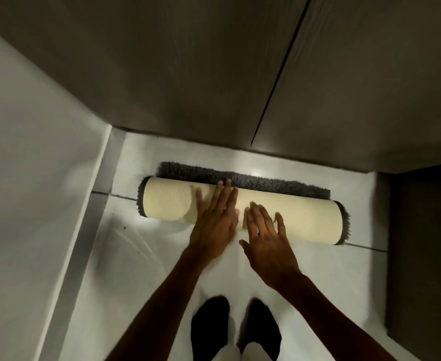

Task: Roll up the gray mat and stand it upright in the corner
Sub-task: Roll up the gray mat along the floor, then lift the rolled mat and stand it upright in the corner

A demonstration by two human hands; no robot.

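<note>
Floor (162,269): pale tile, met by a dark wall (188,74) ahead.
Mat (305,214): lay on the floor near the wall, mostly rolled, cream backing outward, a gray strip still flat beyond.
Left hand (215,225): flat on the roll, fingers spread, gripping nothing.
Right hand (266,238): flat beside it, likewise unclenched.
Feet (210,329): dark socks, below.

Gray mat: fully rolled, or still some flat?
Almost rolled. The gray mat is a cream-backed roll lying on the floor, a narrow gray strip flat beyond it; left hand and right hand rest open on it.
</note>
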